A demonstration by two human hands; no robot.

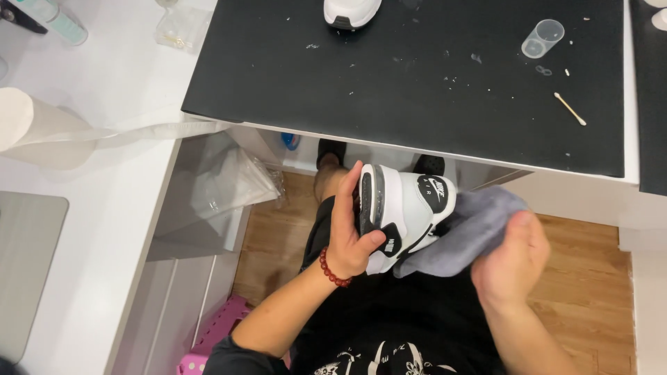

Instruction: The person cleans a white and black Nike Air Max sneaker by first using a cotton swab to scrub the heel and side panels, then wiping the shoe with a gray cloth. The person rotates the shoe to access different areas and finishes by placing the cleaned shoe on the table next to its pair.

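Note:
My left hand (351, 232) grips a white and black sneaker (406, 208) by its sole and heel, holding it on its side over my lap, below the table edge. A red bead bracelet sits on that wrist. My right hand (511, 260) holds a grey cloth (462, 232) bunched against the sneaker's upper side. A second white sneaker (351, 12) stands at the far edge of the black mat (417, 83) on the table.
On the mat lie a small clear measuring cup (542, 38) and a cotton swab (570, 109). A paper towel roll (28, 125) trails a strip across the white counter at left. A clear plastic bag (229, 184) hangs below. A pink stool (215, 337) stands on the wooden floor.

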